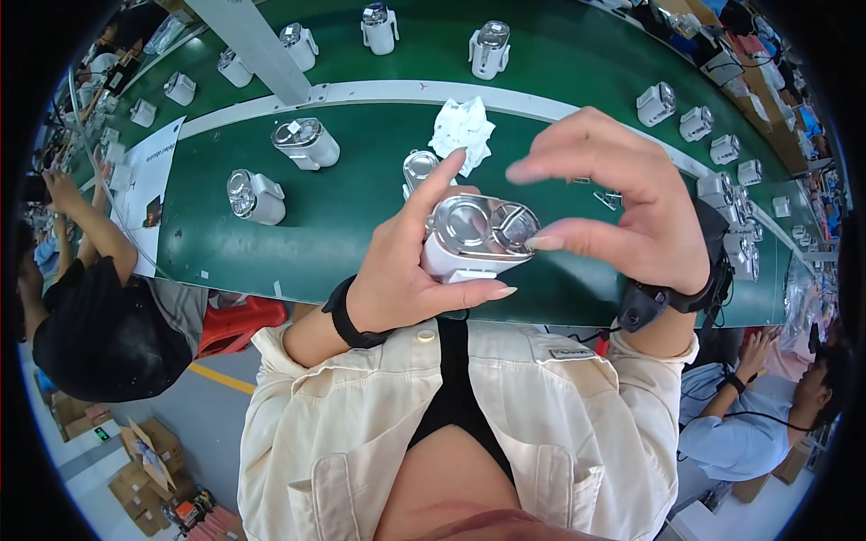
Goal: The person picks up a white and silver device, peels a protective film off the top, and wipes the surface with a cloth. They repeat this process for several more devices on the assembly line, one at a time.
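Observation:
My left hand [401,257] is closed around a white oval device [474,239] with a shiny silver top, held above the green bench. Two round recesses of different size show on that top. On its right side hovers my right hand [622,198], thumb and fingers spread apart, the thumb tip close to the silver rim. Nothing shows between those fingers. Behind the left fingers stands another white device [419,168], partly hidden. Beyond it lies a crumpled white cloth or paper [461,133]. Several small metal pieces [607,198] lie behind the right hand's thumb.
Two more devices [307,144] [256,197] stand at left on the green bench [352,203]. A pale rail [379,94] and slanted post [257,50] cross behind. More devices [490,50] line the far belt. Co-workers [99,316] [762,406] sit on both sides.

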A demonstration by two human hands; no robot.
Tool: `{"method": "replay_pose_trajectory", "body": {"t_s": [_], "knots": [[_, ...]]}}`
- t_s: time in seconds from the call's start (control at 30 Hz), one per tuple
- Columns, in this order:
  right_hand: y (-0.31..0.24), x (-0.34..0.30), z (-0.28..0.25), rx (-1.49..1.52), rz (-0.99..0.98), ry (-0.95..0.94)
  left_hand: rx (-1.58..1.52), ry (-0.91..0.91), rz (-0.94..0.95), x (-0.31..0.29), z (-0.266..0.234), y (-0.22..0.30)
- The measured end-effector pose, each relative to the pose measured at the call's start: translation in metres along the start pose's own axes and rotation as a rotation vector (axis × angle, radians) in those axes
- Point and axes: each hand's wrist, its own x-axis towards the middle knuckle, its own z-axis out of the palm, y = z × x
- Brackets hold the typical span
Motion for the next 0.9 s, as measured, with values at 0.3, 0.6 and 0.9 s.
{"method": "replay_pose_trajectory", "body": {"t_s": [0.3,0.6,0.9], "knots": [[-0.008,-0.007,0.018,-0.068,0.100,0.124,0.370,0.204,0.209,0.001,0.009,0.000],[-0.011,-0.015,0.053,0.080,0.318,0.448,0.755,0.411,0.431,0.011,0.016,-0.002],[0.003,-0.017,0.080,-0.382,-0.025,0.713,0.865,0.451,0.503,0.012,0.015,-0.007]]}}
